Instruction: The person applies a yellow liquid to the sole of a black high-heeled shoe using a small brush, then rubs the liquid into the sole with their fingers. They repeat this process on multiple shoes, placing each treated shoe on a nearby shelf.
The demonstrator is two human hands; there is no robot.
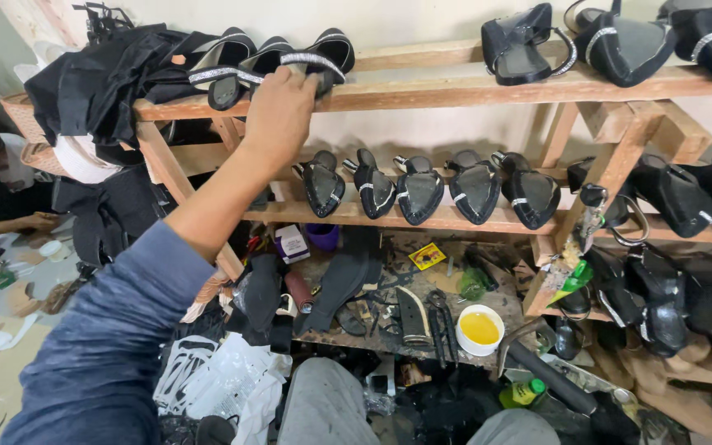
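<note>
My left hand reaches up to the top wooden shelf and rests on a black sandal with a silver glitter strap, fingers curled over its edge. Two more such sandals lie beside it to the left. My arm wears a blue-grey sleeve. My right hand is out of view. On the middle shelf stands a row of black pointed shoes on lasts.
More black shoes fill the top right and right-hand shelves. Black fabric hangs at the upper left. Below sits a cluttered bench with a tub of yellow glue, pliers and scraps. Another person sits at the left.
</note>
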